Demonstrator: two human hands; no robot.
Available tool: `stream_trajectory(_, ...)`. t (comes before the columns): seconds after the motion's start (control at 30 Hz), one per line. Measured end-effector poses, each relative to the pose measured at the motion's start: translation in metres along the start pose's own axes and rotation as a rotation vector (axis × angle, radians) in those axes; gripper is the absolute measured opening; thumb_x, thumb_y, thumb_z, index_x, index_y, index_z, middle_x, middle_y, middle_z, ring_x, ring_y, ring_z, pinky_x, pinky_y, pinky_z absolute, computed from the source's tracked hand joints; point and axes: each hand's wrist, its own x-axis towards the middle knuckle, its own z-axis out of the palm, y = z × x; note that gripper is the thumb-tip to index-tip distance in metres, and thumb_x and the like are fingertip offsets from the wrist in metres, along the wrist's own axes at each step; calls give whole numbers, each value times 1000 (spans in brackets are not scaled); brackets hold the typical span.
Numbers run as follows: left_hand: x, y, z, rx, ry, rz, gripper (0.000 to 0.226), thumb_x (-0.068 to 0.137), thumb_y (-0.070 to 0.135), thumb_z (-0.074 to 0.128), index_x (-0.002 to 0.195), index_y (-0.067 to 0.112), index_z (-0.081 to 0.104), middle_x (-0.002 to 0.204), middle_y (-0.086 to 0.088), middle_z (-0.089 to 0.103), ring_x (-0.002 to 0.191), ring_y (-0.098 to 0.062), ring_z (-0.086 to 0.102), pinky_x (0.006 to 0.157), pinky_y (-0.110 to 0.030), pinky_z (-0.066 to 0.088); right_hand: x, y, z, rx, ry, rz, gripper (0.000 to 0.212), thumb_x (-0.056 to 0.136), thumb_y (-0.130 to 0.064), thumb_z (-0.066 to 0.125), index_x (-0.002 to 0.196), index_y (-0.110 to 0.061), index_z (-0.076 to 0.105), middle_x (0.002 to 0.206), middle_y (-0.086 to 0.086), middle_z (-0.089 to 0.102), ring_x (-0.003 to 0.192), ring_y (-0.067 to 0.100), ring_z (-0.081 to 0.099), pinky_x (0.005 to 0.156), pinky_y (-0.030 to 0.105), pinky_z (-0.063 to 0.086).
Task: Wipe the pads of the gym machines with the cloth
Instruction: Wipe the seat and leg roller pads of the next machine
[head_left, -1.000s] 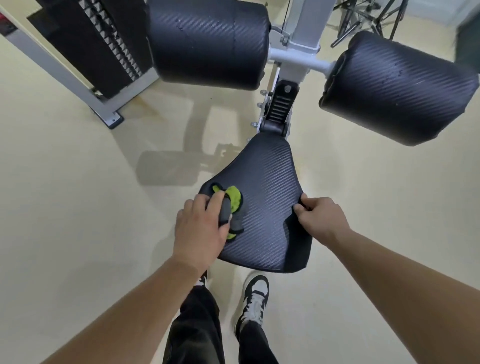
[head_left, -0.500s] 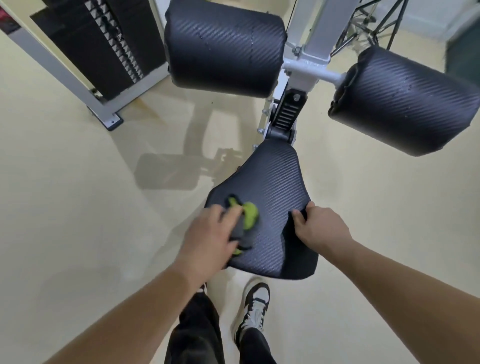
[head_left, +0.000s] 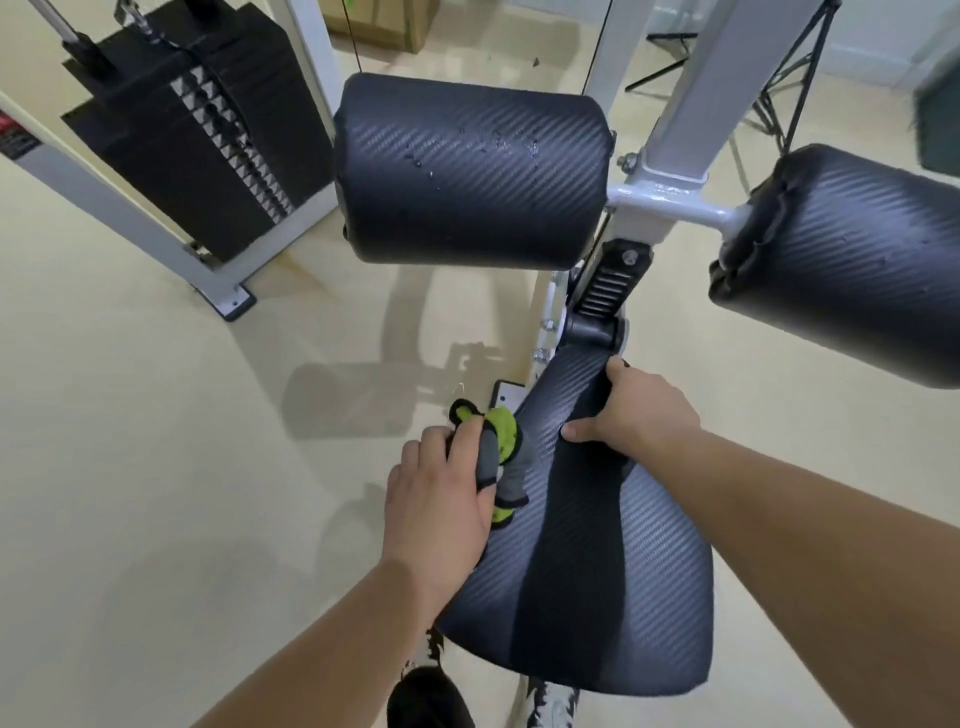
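Note:
A black carbon-weave seat pad (head_left: 587, 582) fills the lower middle of the head view. My left hand (head_left: 441, 499) presses a grey and lime-green cloth (head_left: 501, 452) against the pad's left edge. My right hand (head_left: 636, 410) grips the narrow front part of the seat, thumb on top and fingers curled over the right edge. Above hang two black roller pads, the left roller pad (head_left: 467, 171) with water droplets on it and the right roller pad (head_left: 841, 270) at the frame's right side.
A white machine frame (head_left: 670, 150) rises behind the seat. A black weight stack (head_left: 202, 135) in a white frame stands at the back left. Pale yellow floor (head_left: 156, 441) lies to the left. My shoes and dark trousers (head_left: 431, 696) show below the seat.
I have moved closer, so the seat looks larger. My right hand slid forward along the right edge to the seat's narrow front. My left hand with the cloth moved forward along the left edge.

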Motion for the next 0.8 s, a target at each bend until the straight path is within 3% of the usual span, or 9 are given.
stream_trajectory(0.07,39,4,2,-48,-37,-61,54,99,39,57,148,27,37,118,-4,56,102,-28,54,84,-42,48,5,-5,-1,-8,5,24,86,68,-59,90,131,-19,47,116,3,67,100,29,63,69,37,47)
stream_trajectory(0.17,90,22,11,-233,-158,-90,52,103,41,51,150,27,36,126,-7,60,112,-32,57,92,-45,50,5,-5,-2,5,-8,56,88,67,-54,92,132,-18,45,109,4,65,100,30,64,66,35,45)
stream_trajectory(0.33,172,57,31,-420,-315,-67,50,101,44,50,149,42,34,135,-4,56,121,-30,56,103,-50,49,11,-8,-5,42,-16,67,78,65,-44,95,120,-16,47,104,4,68,91,28,62,60,33,40)
stream_trajectory(0.43,194,61,38,-638,-389,-176,47,102,40,53,146,46,39,141,2,56,126,-25,57,109,-43,47,14,-9,-5,52,-37,88,83,67,-42,94,130,-16,45,101,2,65,97,29,64,61,33,40)
stream_trajectory(0.6,131,37,22,-843,-358,-282,47,103,34,54,146,46,39,135,14,59,124,-12,58,112,-39,46,18,-8,-7,82,-57,99,103,70,-39,94,151,-11,36,122,10,68,115,34,65,71,35,45)
stream_trajectory(0.73,61,-5,-8,-617,-383,-229,45,102,38,53,140,56,36,127,12,59,114,-12,60,105,-37,50,17,-11,-5,93,-42,87,108,74,-40,92,156,-9,30,132,14,64,120,36,62,72,36,43)
stream_trajectory(0.8,58,-16,-12,-569,-409,-242,45,103,35,52,143,51,38,125,9,62,112,-15,61,103,-37,49,18,-10,-3,76,-44,80,106,73,-41,92,154,-8,33,129,13,65,119,36,63,72,36,43)
